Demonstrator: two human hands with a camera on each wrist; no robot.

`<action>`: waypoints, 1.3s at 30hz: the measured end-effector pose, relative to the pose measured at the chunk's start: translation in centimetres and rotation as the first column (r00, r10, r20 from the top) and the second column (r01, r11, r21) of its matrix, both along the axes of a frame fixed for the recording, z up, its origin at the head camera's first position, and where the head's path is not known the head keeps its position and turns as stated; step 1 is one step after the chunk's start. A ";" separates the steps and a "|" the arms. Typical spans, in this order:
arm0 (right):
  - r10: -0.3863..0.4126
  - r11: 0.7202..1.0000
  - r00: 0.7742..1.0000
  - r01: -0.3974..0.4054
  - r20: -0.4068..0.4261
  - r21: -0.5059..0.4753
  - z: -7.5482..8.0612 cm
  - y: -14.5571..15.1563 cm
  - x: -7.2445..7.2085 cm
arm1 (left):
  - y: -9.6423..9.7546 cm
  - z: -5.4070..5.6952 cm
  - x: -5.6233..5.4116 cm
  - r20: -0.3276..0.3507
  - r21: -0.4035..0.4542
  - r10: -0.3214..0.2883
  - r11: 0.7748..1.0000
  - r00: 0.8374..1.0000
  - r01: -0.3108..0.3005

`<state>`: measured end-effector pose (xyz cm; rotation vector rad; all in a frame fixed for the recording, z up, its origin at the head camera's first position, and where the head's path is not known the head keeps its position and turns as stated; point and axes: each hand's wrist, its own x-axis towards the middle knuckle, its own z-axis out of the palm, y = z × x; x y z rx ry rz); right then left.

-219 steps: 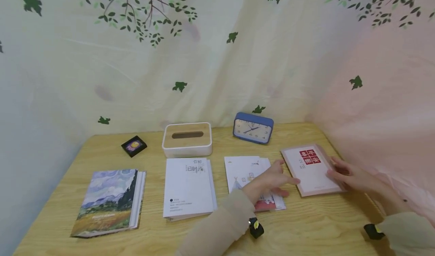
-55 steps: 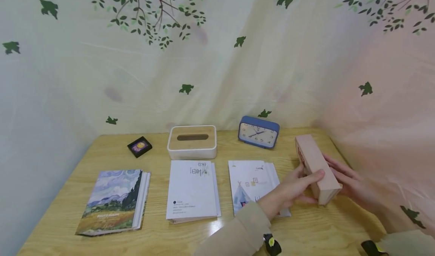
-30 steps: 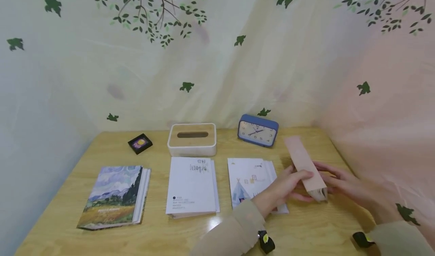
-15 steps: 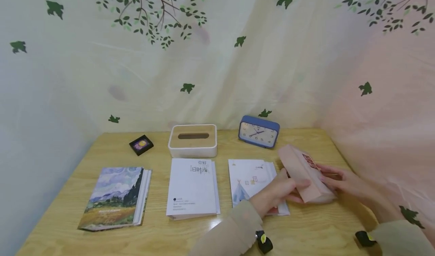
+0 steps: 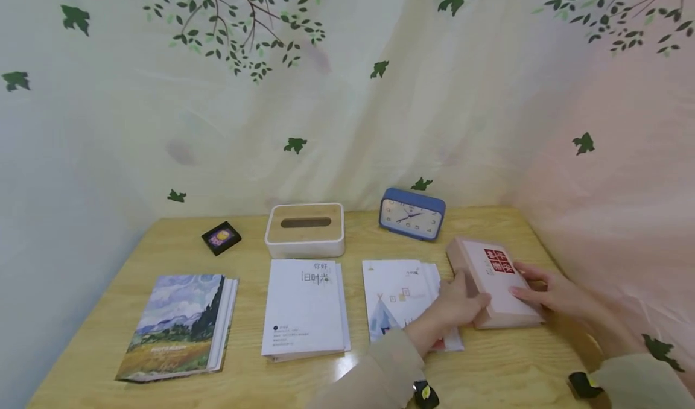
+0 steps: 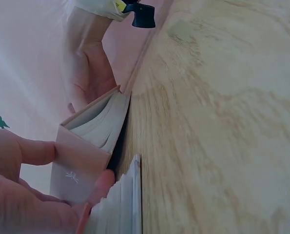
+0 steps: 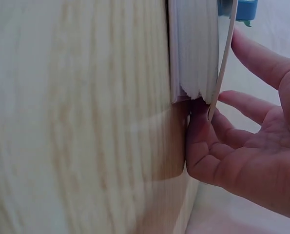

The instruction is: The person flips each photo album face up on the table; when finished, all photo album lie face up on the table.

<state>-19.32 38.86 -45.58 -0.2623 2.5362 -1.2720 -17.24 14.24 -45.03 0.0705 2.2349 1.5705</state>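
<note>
A thick pink photo album (image 5: 502, 303) lies at the table's right, its white cover with red characters facing up and its spine to the left. My left hand (image 5: 453, 303) grips the spine side, thumb on top; in the left wrist view a fingertip (image 6: 103, 185) reaches the spine's lower edge. My right hand (image 5: 561, 294) holds the opposite edge, thumb on the cover; in the right wrist view its other fingers (image 7: 203, 146) curl at the page edges. A white album with a tent drawing (image 5: 388, 297) lies beneath my left wrist, partly hidden.
Further left lie a white album with black characters (image 5: 304, 309) and a landscape-painting photo album (image 5: 174, 324). Along the back stand a tissue box (image 5: 305, 231), a blue alarm clock (image 5: 411, 213) and a small black frame (image 5: 221, 237). Fabric walls border the table (image 5: 380, 385).
Earlier the pink album lay flat, then both hands stood it spine-up and tilted it. Since half a second ago it has turned down, cover facing up. The other things stayed put.
</note>
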 end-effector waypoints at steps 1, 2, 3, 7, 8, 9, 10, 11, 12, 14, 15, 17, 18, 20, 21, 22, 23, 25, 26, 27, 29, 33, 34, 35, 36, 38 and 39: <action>0.007 1.000 1.000 -0.007 -0.009 0.004 -0.1 0.0 0.0 | 0.0 0.1 0.1 -0.026 -0.065 -0.004 0.998 1.000 0.002; 0.009 1.000 1.000 -0.009 -0.015 0.006 -0.1 0.0 0.0 | 0.0 0.2 0.2 -0.043 -0.106 -0.010 0.994 0.999 0.005; 0.009 1.000 1.000 -0.009 -0.020 0.009 -0.2 0.0 0.0 | 0.1 0.3 0.3 -0.067 -0.130 -0.014 0.992 0.998 0.005; 0.005 0.999 1.000 -0.004 -0.029 0.034 -0.5 0.2 0.0 | 0.3 0.3 0.7 -0.086 -0.158 -0.011 0.987 0.996 -0.002; 0.004 0.999 1.000 -0.003 -0.028 0.040 -0.6 0.3 0.0 | 0.4 0.3 0.8 -0.082 -0.157 -0.009 0.988 0.997 -0.004; 0.003 0.999 1.000 -0.001 -0.028 0.048 -0.6 0.4 0.0 | 0.4 0.2 0.8 -0.079 -0.159 -0.007 0.987 0.997 -0.006; 0.003 0.999 1.000 -0.001 -0.024 0.054 -0.7 0.5 0.0 | 0.5 0.2 0.9 -0.074 -0.162 -0.004 0.987 0.997 -0.009; 0.003 0.998 1.000 -0.001 -0.022 0.060 -0.7 0.5 0.0 | 0.5 0.2 1.0 -0.070 -0.164 -0.001 0.986 0.998 -0.011; 0.002 0.998 1.000 -0.001 -0.019 0.060 -0.7 0.6 0.1 | 0.5 0.1 1.1 -0.074 -0.165 0.002 0.986 0.997 -0.014; -0.002 0.998 1.000 0.003 -0.013 0.063 -0.7 0.5 0.1 | 0.6 0.0 1.1 -0.074 -0.162 0.005 0.987 0.997 -0.017; -0.005 0.998 1.000 0.006 -0.011 0.065 -0.7 0.5 0.1 | 0.5 0.0 1.2 -0.073 -0.161 0.006 0.987 0.997 -0.018; -0.012 0.997 1.000 0.013 -0.008 0.076 -0.7 0.4 0.1 | 0.5 0.0 1.1 -0.076 -0.162 0.002 0.987 0.997 -0.014; -0.014 0.997 1.000 0.014 -0.004 0.074 -0.6 0.4 0.1 | 0.4 0.1 1.1 -0.076 -0.157 0.001 0.988 0.997 -0.013; -0.017 0.997 1.000 0.018 -0.003 0.079 -0.7 0.3 0.0 | 0.2 0.2 1.0 -0.074 -0.147 -0.001 0.989 0.997 -0.010; -0.018 0.997 1.000 0.018 -0.002 0.080 -0.7 0.3 -0.1 | 0.1 0.2 1.0 -0.076 -0.143 -0.002 0.990 0.997 -0.008; -0.019 0.996 1.000 0.019 -0.001 0.082 -0.8 0.3 -0.1 | 0.1 0.2 1.0 -0.080 -0.137 -0.003 0.991 0.997 -0.008; -0.021 0.996 1.000 0.021 0.001 0.083 -0.8 0.2 -0.2 | 0.0 0.2 0.9 -0.081 -0.129 -0.002 0.992 0.997 -0.008; -0.023 0.996 1.000 0.023 0.003 0.083 -0.9 0.2 -0.3 | -0.1 0.2 0.9 -0.081 -0.113 0.000 0.994 0.997 -0.009; -0.025 0.996 1.000 0.024 0.009 0.090 -0.8 0.2 -0.3 | -0.1 0.2 0.9 -0.079 -0.108 0.000 0.994 0.997 -0.009; -0.028 0.995 1.000 0.027 0.011 0.096 -0.8 0.1 -0.3 | -0.1 0.2 0.9 -0.078 -0.103 0.001 0.995 0.997 -0.009; -0.032 0.995 0.999 0.030 0.019 0.098 -0.7 0.1 -0.3 | -0.1 0.1 0.8 -0.067 -0.092 0.009 0.996 0.998 -0.016; -0.036 0.995 0.999 0.034 0.022 0.089 -0.5 0.0 -0.4 | -0.1 0.0 0.6 -0.042 -0.076 0.029 0.997 0.999 -0.032; -0.035 0.997 0.999 0.033 0.023 0.076 -0.5 0.0 -0.4 | -0.1 -0.1 0.6 -0.039 -0.076 0.034 0.996 0.999 -0.037; -0.033 0.997 0.999 0.032 0.022 0.064 -0.5 0.0 -0.3 | 0.0 -0.1 0.6 -0.042 -0.076 0.037 0.996 0.998 -0.040; -0.032 0.998 0.999 0.031 0.021 0.057 -0.5 0.0 -0.3 | 0.0 -0.2 0.5 -0.039 -0.075 0.039 0.996 0.998 -0.041; -0.030 0.999 0.999 0.030 0.026 0.028 -0.5 0.1 -0.2 | 0.0 -0.2 0.5 -0.046 -0.077 0.040 0.996 0.998 -0.043; -0.026 1.000 0.999 0.025 0.025 0.013 -0.5 0.1 -0.1 | 0.0 -0.3 0.6 -0.062 -0.081 0.037 0.996 0.997 -0.042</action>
